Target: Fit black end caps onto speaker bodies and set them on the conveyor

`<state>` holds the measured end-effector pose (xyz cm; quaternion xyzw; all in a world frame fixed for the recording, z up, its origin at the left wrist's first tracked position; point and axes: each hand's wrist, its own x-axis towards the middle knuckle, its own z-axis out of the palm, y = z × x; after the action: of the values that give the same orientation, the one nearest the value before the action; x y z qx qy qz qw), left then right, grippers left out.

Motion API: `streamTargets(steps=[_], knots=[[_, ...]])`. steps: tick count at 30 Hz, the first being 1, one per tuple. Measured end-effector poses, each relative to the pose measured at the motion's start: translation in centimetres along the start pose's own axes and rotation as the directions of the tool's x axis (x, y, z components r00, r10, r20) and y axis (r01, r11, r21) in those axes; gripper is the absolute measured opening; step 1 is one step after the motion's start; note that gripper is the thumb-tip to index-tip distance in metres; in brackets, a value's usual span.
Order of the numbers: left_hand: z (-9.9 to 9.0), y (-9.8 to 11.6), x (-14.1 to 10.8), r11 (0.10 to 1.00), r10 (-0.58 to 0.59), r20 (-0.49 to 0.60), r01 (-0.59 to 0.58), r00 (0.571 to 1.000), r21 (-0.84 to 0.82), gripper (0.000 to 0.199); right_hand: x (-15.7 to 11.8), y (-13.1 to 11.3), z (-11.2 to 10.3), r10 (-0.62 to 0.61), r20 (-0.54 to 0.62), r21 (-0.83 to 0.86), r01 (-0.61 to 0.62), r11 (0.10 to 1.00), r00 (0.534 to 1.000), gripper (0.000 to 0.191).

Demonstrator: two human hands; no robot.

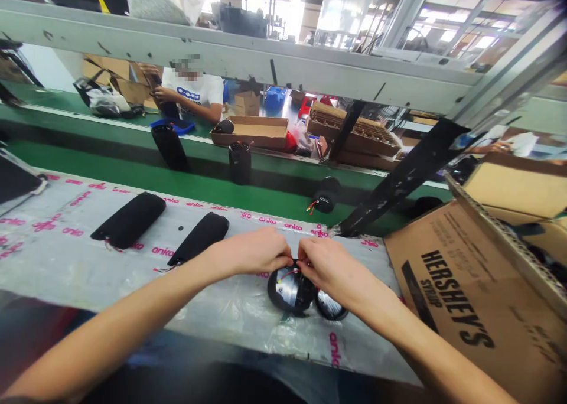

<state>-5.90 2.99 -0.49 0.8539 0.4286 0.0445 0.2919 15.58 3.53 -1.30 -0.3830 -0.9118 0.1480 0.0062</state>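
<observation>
A round black part [290, 292] with a shiny inner face and thin red and yellow wires rests on the plastic-covered bench. At its top edge, my left hand [261, 250] has its fingers pinched together. My right hand [325, 265] is closed beside it, with its fingertips at the wires; what exactly each hand pinches is too small to make out. Partly under my right hand lies a second round black part [331, 306]. To the left are two black fabric-covered cylinders, one near [199, 237] and one farther [129, 220], both with wires at their lower ends.
A green conveyor [204, 185] runs behind the bench, carrying black cylinders [240, 163] and a wired round part [325, 197]. A cardboard box [469, 286] stands at the right. A metal beam [248, 61] crosses above. Across the conveyor, a person [195, 94] handles a dark object.
</observation>
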Motion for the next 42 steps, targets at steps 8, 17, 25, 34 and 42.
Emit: streamTargets(steps=[8, 17, 25, 34, 42], knots=[[-3.0, 1.1, 3.4, 0.988, 0.036, 0.199, -0.065, 0.979, 0.143, 0.028, 0.2, 0.2, 0.0, -0.023, -0.01, 0.044, 0.024, 0.999, 1.0, 0.022], [-2.0, 1.3, 3.1, 0.962, 0.055, 0.158, -0.094, 0.986, 0.255, 0.018, 0.2, 0.2, 0.1, 0.041, -0.054, 0.136, -0.034, 0.99, 0.998, 0.019], [-1.9, 2.6, 6.4, 0.958, -0.086, 0.265, 0.006, 0.96, 0.288, 0.028, -0.4, 0.5, 0.1, 0.095, -0.052, 0.186, -0.084, 0.979, 0.994, 0.015], [0.2, 5.0, 5.4, 0.941, -0.077, 0.092, 0.043, 0.993, 0.335, 0.017, -1.5, -0.1, 2.1, 0.144, -0.07, 0.106, -0.136, 0.985, 0.987, 0.025], [-0.4, 3.5, -0.4, 0.978, -0.029, -0.029, 0.034, 0.999, 0.208, 0.024, -4.1, 0.6, 2.5, 0.195, -0.107, 0.301, -0.155, 0.941, 0.975, 0.029]])
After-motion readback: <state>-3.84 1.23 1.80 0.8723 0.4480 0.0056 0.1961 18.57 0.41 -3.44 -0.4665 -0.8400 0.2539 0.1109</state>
